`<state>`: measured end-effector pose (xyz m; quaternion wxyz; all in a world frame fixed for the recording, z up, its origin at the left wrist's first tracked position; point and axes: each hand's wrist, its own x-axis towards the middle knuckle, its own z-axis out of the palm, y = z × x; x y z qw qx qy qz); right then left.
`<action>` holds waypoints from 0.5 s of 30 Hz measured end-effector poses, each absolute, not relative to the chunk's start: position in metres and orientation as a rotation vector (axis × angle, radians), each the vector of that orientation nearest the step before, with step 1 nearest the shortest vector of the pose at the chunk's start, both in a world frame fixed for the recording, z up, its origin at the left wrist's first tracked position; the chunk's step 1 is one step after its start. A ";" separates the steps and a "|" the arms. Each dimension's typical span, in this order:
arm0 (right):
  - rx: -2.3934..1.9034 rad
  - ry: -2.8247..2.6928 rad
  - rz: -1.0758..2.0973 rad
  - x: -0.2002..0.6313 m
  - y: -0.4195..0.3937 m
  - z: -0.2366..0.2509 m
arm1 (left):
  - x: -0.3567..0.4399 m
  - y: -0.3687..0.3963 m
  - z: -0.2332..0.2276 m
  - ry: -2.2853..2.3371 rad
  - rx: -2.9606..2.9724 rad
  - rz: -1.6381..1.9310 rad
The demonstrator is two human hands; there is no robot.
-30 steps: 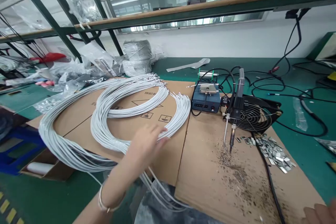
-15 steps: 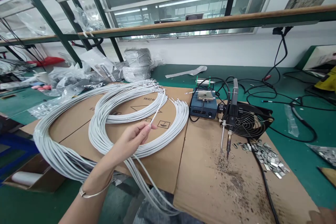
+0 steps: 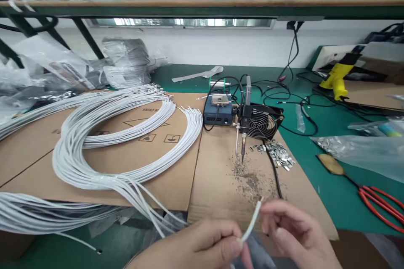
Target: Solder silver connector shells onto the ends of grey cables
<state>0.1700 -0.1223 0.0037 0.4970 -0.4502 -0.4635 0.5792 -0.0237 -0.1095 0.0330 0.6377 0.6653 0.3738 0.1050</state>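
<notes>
A white cable (image 3: 252,220) is pinched between the thumb and fingers of my left hand (image 3: 217,246), at the bottom of the view. Its short free end slants up to the right, with a small bare tip at the top. Close beside that tip is my right hand (image 3: 296,235). Its fingers are loosely curled, with the thumb apart from the index finger and no object seen between them. Whether a fingertip touches the cable cannot be made out. Above both hands, a soldering iron (image 3: 245,122) points tip down over a cardboard sheet (image 3: 217,185) scattered with dark bits.
Coiled white cables (image 3: 75,151) cover the left cardboard. A blue soldering station (image 3: 217,114), a black fan (image 3: 263,122) and small metal pieces (image 3: 280,155) surround the iron. Farther right lie a red-handled tool (image 3: 380,201), plastic bags (image 3: 372,151) and a yellow tool (image 3: 337,77).
My left hand has moved from over the cable coils down and right, bringing a cable. My right hand has come in from the lower right edge. The view has turned right.
</notes>
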 end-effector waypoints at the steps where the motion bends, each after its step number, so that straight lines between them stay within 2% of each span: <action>1: -1.102 -1.136 1.393 0.170 -0.122 0.004 | -0.027 -0.113 0.031 0.889 1.509 0.228; 10: -1.187 -1.173 1.481 0.158 -0.120 0.001 | -0.035 -0.126 0.026 1.029 1.540 0.114; 15: -1.243 -1.276 1.517 0.155 -0.123 0.001 | -0.012 -0.127 0.006 0.859 1.023 0.390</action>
